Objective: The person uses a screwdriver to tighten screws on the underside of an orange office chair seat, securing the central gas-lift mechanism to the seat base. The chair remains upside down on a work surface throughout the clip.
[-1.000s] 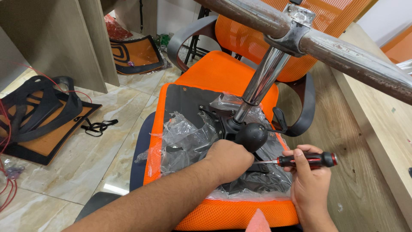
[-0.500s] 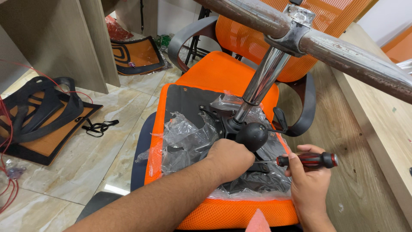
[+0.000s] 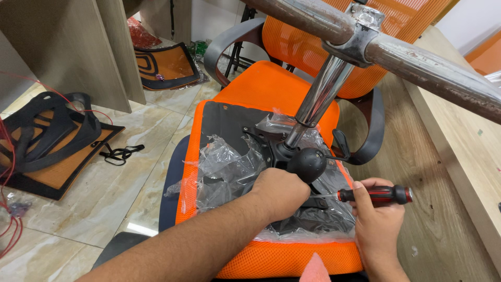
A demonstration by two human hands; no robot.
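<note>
The right hand [image 3: 378, 222] has its fingers curled tight around a red-and-black screwdriver [image 3: 373, 195], its tip under the left hand [image 3: 279, 192] clenched on the plastic-wrapped seat mechanism [image 3: 292, 156], so 1 screw looks mid-driving, wanting steady alignment next.

Packaging, item one: clear plastic wrap [image 3: 229, 169], crumpled and glossy, colourless with white glare, spread over the black underside of the overturned orange seat at frame centre, running from about 9 o'clock to 4 o'clock around the chrome column's foot. Item two: red crinkled plastic bag [image 3: 140, 35], at 11 o'clock, on the floor beside the wooden panel. No labels, signs or screens visible.
</note>
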